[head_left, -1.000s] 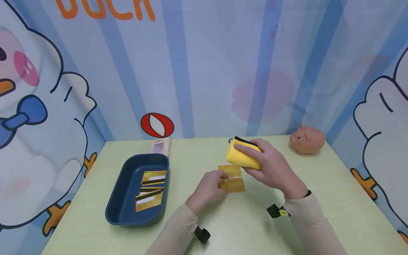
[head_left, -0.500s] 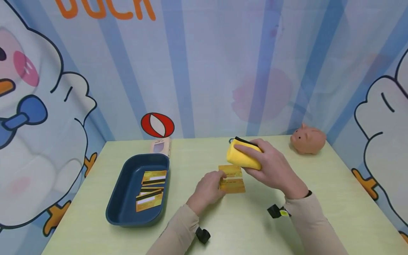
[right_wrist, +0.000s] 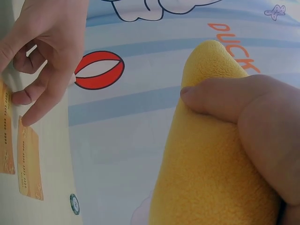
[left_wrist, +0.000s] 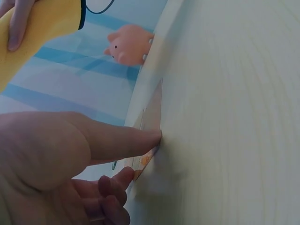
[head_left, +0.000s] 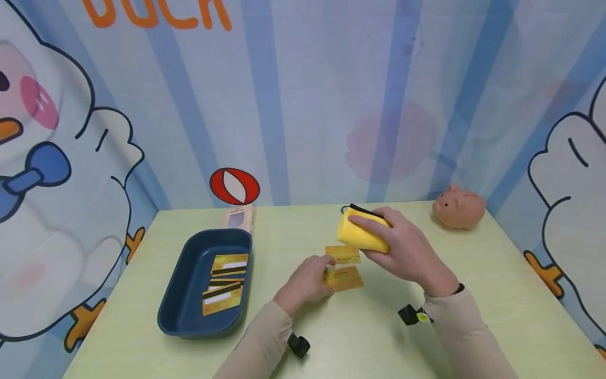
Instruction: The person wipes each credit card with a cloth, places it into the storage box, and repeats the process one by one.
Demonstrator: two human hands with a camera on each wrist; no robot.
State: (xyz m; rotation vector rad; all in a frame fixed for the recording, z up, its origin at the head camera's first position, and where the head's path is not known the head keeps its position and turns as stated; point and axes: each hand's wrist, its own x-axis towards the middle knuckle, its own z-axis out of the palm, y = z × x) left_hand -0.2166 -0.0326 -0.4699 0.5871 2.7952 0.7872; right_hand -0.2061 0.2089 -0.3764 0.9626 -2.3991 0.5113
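At the table's middle, my left hand [head_left: 306,281] pinches the left end of the nearer gold bank card [head_left: 344,279], which sits at a slant. A second gold bank card [head_left: 343,253] lies just behind it. In the right wrist view my left index fingertip touches or nearly touches that farther card [right_wrist: 30,159]. My right hand [head_left: 406,247] grips a soft yellow fuzzy pouch [head_left: 361,231] with a black edge, holding it tilted above the table, right of the cards. The right thumb presses its side; its contents are hidden.
A dark blue tray [head_left: 177,300] at left has several gold cards [head_left: 222,300] along its right side. Behind it stands a small pale box [head_left: 240,218]. A pink piggy bank [head_left: 459,209] sits at back right. A chip-like disc [right_wrist: 75,204] shows near the back edge.
The nearer card has turned slightly and come apart from the farther one, leaving a wider gap at the right. The left hand has shifted a little; the right hand and pouch stay nearly still.
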